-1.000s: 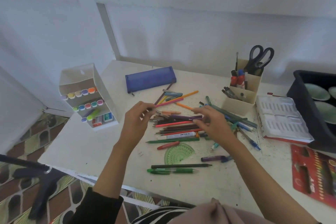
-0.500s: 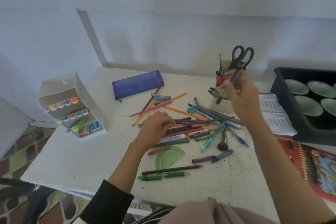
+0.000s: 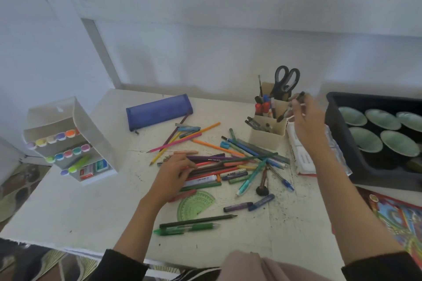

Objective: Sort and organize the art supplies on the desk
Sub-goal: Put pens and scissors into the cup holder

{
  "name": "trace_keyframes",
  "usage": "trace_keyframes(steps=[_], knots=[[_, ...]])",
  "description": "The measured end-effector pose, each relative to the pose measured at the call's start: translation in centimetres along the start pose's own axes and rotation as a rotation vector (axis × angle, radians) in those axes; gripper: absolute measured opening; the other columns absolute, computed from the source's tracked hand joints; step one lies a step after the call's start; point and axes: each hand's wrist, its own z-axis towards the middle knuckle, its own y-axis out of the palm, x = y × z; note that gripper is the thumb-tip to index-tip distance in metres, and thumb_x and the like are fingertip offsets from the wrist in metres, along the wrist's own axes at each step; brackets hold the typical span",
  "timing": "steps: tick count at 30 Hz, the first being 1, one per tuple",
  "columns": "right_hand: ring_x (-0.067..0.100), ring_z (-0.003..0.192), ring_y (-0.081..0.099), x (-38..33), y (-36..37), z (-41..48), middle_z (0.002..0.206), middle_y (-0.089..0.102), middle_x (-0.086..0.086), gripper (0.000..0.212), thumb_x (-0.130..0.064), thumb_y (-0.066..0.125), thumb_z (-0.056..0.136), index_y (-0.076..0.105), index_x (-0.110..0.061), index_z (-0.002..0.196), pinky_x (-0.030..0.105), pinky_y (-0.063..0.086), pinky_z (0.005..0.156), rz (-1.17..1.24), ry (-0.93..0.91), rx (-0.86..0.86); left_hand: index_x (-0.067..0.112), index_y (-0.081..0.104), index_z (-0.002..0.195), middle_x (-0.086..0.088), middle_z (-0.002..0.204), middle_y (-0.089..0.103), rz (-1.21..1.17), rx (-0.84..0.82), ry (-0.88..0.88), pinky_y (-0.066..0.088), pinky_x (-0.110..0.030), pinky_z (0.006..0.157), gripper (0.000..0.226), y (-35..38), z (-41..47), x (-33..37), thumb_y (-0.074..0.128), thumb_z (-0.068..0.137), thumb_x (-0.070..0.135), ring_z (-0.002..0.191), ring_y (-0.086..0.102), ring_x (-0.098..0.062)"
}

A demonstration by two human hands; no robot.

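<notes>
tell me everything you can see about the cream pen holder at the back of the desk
The pen holder is a cream box, plastic by its look, standing upright on the white desk behind the pile of pencils. It steps up in tiers, lowest in front. Black-handled scissors stand in the back tier, red and blue capped markers in the middle, dark pens in front. The right hand holds a brush over its right edge; contact is unclear.

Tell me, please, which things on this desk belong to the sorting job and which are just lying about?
Job in hand: loose pencils and pens under the left hand; thin brush pinched in the right hand; beige desk organizer; marker rack; blue pencil case.
Lying about: black tray of green bowls; white slotted case; red printed pack.
</notes>
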Motion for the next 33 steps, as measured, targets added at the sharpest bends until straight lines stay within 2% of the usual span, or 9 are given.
trace_keyframes(steps=[4, 7, 11, 16, 18, 20, 25, 29, 33], knots=[[0.018, 0.080, 0.055, 0.7, 1.1, -0.2, 0.092, 0.057, 0.005, 0.020, -0.013, 0.045, 0.098, 0.056, -0.002, 0.109, 0.033, 0.048, 0.074, -0.124, 0.017, -0.148, 0.014, 0.073, 0.094, 0.011, 0.093, 0.062, 0.027, -0.017, -0.084, 0.047, -0.028, 0.083, 0.019, -0.2, -0.9, 0.2, 0.061, 0.087, 0.001, 0.092, 0.053, -0.010], [0.020, 0.089, 0.053, 1.5, 1.7, -0.9, 0.105, 0.058, 0.013, 0.023, -0.010, 0.048, 0.096, 0.057, -0.002, 0.116, 0.029, 0.040, 0.077, -0.164, 0.057, -0.251, 0.012, 0.073, 0.093, 0.007, 0.091, 0.063, 0.046, 0.007, -0.104, 0.049, -0.031, 0.080, 0.018, -0.3, -1.6, 0.8, 0.062, 0.086, 0.000, 0.089, 0.054, -0.013], [0.019, 0.089, 0.054, 2.6, 1.6, -2.2, 0.112, 0.057, 0.017, 0.031, -0.007, 0.048, 0.095, 0.057, -0.007, 0.125, 0.024, 0.038, 0.079, -0.170, 0.026, -0.229, 0.013, 0.072, 0.093, 0.007, 0.091, 0.061, 0.057, 0.102, -0.160, 0.042, -0.021, 0.074, 0.019, -0.1, -3.3, 1.5, 0.064, 0.085, -0.002, 0.085, 0.048, -0.008], [0.022, 0.082, 0.054, 3.2, 1.3, -3.7, 0.109, 0.052, 0.018, 0.038, 0.005, 0.053, 0.087, 0.055, -0.004, 0.124, 0.026, 0.040, 0.074, -0.079, -0.124, -0.115, 0.019, 0.071, 0.099, 0.014, 0.099, 0.059, 0.078, 0.284, -0.266, 0.041, -0.030, 0.075, 0.019, 0.4, -7.1, 2.7, 0.064, 0.087, 0.006, 0.093, 0.049, -0.008], [0.017, 0.081, 0.051, 2.6, 1.2, -4.7, 0.105, 0.053, 0.019, 0.035, 0.011, 0.052, 0.084, 0.059, 0.001, 0.116, 0.022, 0.039, 0.070, -0.044, -0.201, -0.058, 0.022, 0.068, 0.105, 0.010, 0.104, 0.060, 0.096, 0.344, -0.306, 0.044, -0.035, 0.078, 0.019, 0.6, -8.6, 3.0, 0.062, 0.088, 0.019, 0.098, 0.048, -0.009], [0.012, 0.082, 0.048, 1.5, 1.4, -6.3, 0.101, 0.055, 0.017, 0.032, 0.016, 0.050, 0.081, 0.060, 0.003, 0.109, 0.016, 0.038, 0.067, -0.005, -0.296, -0.076, 0.028, 0.062, 0.117, 0.011, 0.116, 0.056, 0.127, 0.339, -0.405, 0.039, -0.040, 0.087, 0.041, 0.7, -9.8, 3.5, 0.054, 0.083, 0.048, 0.108, 0.041, -0.003], [0.005, 0.082, 0.048, 0.3, 4.6, -10.5, 0.092, 0.060, 0.008, 0.022, 0.009, 0.058, 0.085, 0.066, -0.003, 0.101, 0.007, 0.041, 0.075, 0.060, -0.517, -0.457, 0.037, 0.033, 0.141, 0.012, 0.138, 0.032, 0.200, 0.188, -0.484, 0.017, -0.033, 0.104, 0.103, 0.8, -12.0, 4.6, 0.042, 0.055, 0.093, 0.127, 0.023, -0.006], [0.021, 0.099, 0.054, -0.6, 9.4, -12.7, 0.108, 0.060, 0.006, 0.025, -0.005, 0.056, 0.089, 0.061, -0.009, 0.113, 0.034, 0.048, 0.082, -0.036, -0.540, -0.849, 0.033, 0.022, 0.147, 0.005, 0.150, 0.025, 0.255, 0.144, -0.564, 0.008, -0.034, 0.113, 0.118, 1.5, -12.8, 4.2, 0.038, 0.049, 0.098, 0.141, 0.014, -0.014], [0.025, 0.100, 0.052, -1.3, 12.0, -13.6, 0.110, 0.054, 0.008, 0.022, -0.019, 0.054, 0.091, 0.057, -0.009, 0.111, 0.036, 0.049, 0.077, -0.296, -0.628, -0.801, 0.031, 0.019, 0.148, 0.005, 0.157, 0.016, 0.290, 0.161, -0.668, 0.008, -0.040, 0.118, 0.109, 1.9, -12.3, 4.5, 0.036, 0.058, 0.090, 0.146, 0.005, -0.016]])
